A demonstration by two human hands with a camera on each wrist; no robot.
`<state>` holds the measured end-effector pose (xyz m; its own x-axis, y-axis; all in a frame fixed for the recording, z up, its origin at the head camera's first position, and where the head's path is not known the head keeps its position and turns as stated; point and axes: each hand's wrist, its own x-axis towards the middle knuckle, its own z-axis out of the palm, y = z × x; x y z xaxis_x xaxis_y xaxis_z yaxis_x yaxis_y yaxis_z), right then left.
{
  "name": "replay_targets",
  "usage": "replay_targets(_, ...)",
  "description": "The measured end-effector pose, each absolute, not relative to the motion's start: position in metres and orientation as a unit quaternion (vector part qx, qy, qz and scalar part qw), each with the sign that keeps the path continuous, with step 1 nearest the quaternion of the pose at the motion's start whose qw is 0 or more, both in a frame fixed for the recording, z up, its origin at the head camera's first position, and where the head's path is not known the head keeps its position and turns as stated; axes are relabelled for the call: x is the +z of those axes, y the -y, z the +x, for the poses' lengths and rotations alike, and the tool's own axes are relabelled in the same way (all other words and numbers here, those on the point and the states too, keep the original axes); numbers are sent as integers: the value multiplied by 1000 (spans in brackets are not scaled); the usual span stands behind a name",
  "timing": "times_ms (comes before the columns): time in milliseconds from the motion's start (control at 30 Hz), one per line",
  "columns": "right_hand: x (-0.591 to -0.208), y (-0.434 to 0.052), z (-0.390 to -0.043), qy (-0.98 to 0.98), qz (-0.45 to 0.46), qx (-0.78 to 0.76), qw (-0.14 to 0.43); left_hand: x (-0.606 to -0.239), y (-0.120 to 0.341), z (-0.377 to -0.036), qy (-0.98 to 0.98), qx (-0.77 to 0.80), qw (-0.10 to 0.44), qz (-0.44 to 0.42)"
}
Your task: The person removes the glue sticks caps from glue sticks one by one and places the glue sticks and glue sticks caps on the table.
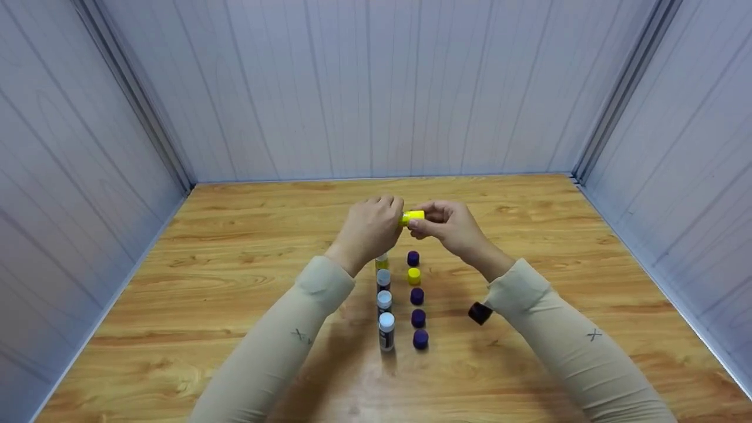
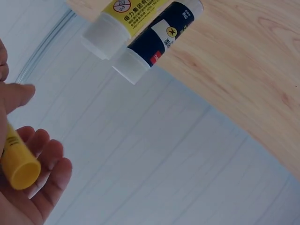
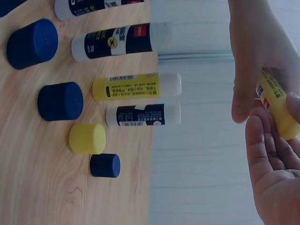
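While the yellow glue stick point(image 1: 412, 217) is held in the air above the middle of the table point(image 1: 558, 247), it is gripped by the left hand point(image 1: 369, 229) and pinched at its end by the right hand point(image 1: 449, 226). Capping, or perhaps uncapping, seems in hand; a twist is called for next. Uncapped sticks point(image 1: 385, 305) and caps point(image 1: 416, 296) are lined up below

Yellow glue stick point(image 1: 412, 217) held in air
Lying sideways between both hands above the tabletop rows; cap end probably on.
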<state>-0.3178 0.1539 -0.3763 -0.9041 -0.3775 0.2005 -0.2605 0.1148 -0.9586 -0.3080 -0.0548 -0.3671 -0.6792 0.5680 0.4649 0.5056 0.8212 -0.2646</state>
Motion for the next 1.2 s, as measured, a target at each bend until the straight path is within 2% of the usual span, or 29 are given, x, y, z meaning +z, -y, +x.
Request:
replay_targets(133, -374, -152, -316, -732, -228, -640, 57, -367, 55, -307, 908, 84, 299, -281)
replay_targets(333, -378, -152, -317, -722, -251, -642, 58, -366, 58, -306, 910, 52, 286, -296)
replay_targets(700, -384, -156, -319, -733, -291, -614, 44, -361, 63, -307, 922, -28, 193, -333)
replay_targets(1200, -383, -151, -312, -756, -309, -576, 34, -358, 72, -303, 938, -88, 80, -326)
